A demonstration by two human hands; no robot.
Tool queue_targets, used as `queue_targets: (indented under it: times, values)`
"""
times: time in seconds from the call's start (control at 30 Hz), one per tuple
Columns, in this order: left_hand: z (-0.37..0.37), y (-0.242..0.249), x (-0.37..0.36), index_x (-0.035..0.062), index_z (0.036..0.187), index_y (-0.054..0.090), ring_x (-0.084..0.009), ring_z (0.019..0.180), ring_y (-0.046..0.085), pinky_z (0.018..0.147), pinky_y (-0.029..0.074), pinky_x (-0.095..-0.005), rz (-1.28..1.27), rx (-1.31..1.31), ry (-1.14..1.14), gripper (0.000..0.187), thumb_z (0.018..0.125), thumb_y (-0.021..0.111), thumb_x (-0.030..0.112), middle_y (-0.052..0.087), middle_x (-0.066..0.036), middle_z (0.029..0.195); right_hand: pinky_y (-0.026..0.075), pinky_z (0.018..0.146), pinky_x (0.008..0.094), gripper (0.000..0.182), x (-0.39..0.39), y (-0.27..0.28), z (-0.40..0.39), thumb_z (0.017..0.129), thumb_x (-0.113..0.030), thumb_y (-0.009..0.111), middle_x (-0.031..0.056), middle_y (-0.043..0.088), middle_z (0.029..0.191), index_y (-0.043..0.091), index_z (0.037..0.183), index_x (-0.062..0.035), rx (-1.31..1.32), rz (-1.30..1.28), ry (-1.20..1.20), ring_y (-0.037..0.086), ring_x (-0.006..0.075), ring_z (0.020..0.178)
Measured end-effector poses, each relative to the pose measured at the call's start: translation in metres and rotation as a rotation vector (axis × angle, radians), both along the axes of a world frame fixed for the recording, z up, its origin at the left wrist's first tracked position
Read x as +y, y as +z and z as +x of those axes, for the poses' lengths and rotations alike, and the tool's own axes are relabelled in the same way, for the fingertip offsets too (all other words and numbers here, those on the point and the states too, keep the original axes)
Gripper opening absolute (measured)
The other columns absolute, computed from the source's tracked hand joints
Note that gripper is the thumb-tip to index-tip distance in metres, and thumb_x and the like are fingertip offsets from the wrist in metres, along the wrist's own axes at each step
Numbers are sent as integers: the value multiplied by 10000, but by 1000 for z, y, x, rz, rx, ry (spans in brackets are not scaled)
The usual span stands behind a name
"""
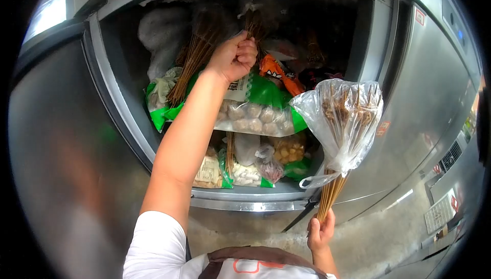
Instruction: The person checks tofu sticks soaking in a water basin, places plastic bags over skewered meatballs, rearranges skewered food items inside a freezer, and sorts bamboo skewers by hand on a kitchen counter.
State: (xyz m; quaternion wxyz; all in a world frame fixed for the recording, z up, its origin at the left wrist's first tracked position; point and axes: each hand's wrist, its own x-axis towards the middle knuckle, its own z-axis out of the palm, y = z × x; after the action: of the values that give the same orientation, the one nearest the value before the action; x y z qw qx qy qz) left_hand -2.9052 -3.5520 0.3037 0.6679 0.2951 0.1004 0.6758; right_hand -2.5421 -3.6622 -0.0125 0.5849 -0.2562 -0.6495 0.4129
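My left hand (236,58) reaches into the freezer, its fingers closed around the stick ends of a skewer bundle (251,22) whose upper part sits in clear plastic. Low on the right, my right hand (322,232) grips the bare sticks of a bagged skewer bundle (352,120). Brown food on those skewers points up inside the knotted clear bag, outside the freezer. Just below my left hand lies a green and clear bag of round balls (255,118). Another bundle of skewers (190,69) leans to its left.
An orange packet (280,74) lies deeper in the freezer. The lower shelf holds a bag of white pieces (246,175), a bag of yellowish pieces (289,149) and other bags. Open steel doors (66,141) flank the freezer opening, with a metal sill (250,206) below.
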Motion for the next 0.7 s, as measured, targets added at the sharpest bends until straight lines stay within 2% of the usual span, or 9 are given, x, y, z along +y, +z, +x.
queue_targets:
  times: [0.2,0.33,0.47,0.53,0.57,0.6,0.63,0.67,0.7]
  values:
    - [-27,12,41,-43,903,459,-60,435,328,371,260,-183,-82,117,291,175,918,420,128,368,19,592,351,461,184,461,9,-4,-4,874,-47,458,47,482,757,275,1287,42,-35,67,-45,428,68,536]
    - [-24,42,43,-60,899,467,-67,428,336,371,273,-185,-104,68,301,160,906,413,91,372,10,584,354,470,185,466,5,2,-5,873,-50,457,51,487,767,273,1288,48,-62,63,-49,432,70,541]
    - [-43,50,43,-1,801,450,-63,429,355,372,291,-193,-28,46,259,120,897,406,56,390,8,577,358,471,189,482,2,8,-10,869,-63,463,58,492,775,267,1294,50,-32,30,4,436,75,542]
    - [-44,48,42,-92,1048,403,-69,445,372,390,315,-179,40,71,179,223,936,322,83,403,3,595,361,471,189,482,3,11,-15,866,-69,466,59,491,776,273,1291,52,9,26,7,438,76,541]
    - [-43,41,42,-52,1025,476,-62,461,407,404,339,-193,12,218,283,234,932,372,136,446,1,621,376,504,189,479,1,14,-15,859,-51,481,64,494,807,291,1281,69,6,21,16,449,77,581]
    - [-40,31,44,-52,1025,476,-62,461,407,404,339,-193,8,212,282,234,932,372,136,446,1,621,391,536,190,476,-3,16,-14,851,-34,495,68,496,839,309,1272,87,-3,8,27,460,78,622]
    - [-37,16,49,-34,1016,516,-112,517,480,459,393,-249,-54,683,517,271,928,393,191,519,-37,695,439,611,222,472,-5,20,-14,849,-36,511,101,530,907,327,1266,90,6,-96,62,509,113,690]
    - [-35,3,54,-16,1006,556,-162,573,552,514,447,-306,-114,1162,742,309,924,413,245,592,-74,769,439,611,222,472,-4,21,-15,849,-36,511,101,530,907,327,1266,90,5,-101,60,509,113,690]
    - [-33,-8,55,-16,1006,556,-162,573,552,514,447,-306,-112,1164,738,309,924,413,245,592,-74,769,450,676,248,470,-1,19,-17,848,-34,518,125,539,967,334,1263,93,-85,-51,2,533,145,762]
